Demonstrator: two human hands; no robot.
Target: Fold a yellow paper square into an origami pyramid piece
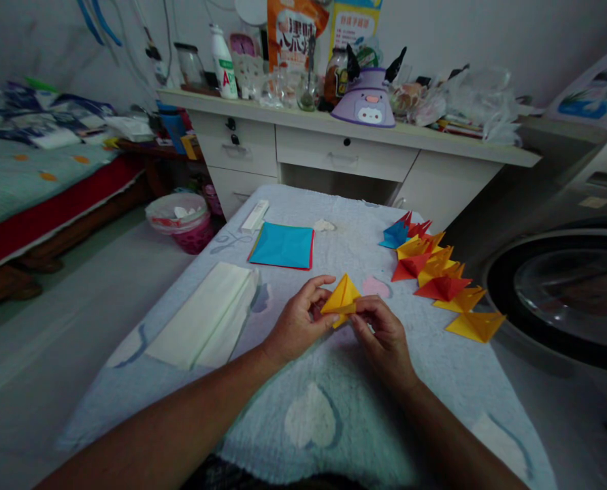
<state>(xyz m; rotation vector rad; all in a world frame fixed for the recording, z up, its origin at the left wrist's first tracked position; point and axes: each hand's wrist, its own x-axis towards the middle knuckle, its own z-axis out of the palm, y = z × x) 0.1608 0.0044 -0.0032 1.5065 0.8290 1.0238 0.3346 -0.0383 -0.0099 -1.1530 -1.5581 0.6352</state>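
Note:
A piece of folded yellow origami paper is held up above the cloth-covered table, its peak pointing away from me. My left hand pinches its left side between thumb and fingers. On the right side, the fingers and thumb of my right hand grip a lower flap. Beyond my hands lies a stack of square origami paper, blue on top with red and yellow edges showing. To the right, several folded paper pieces in yellow, orange, red and blue stand in an overlapping row.
A folded pale cloth or tissue lies left on the table, near a small white box. Behind stands a cluttered white desk. A washing machine is at right; a lined pink bin and bed are at left.

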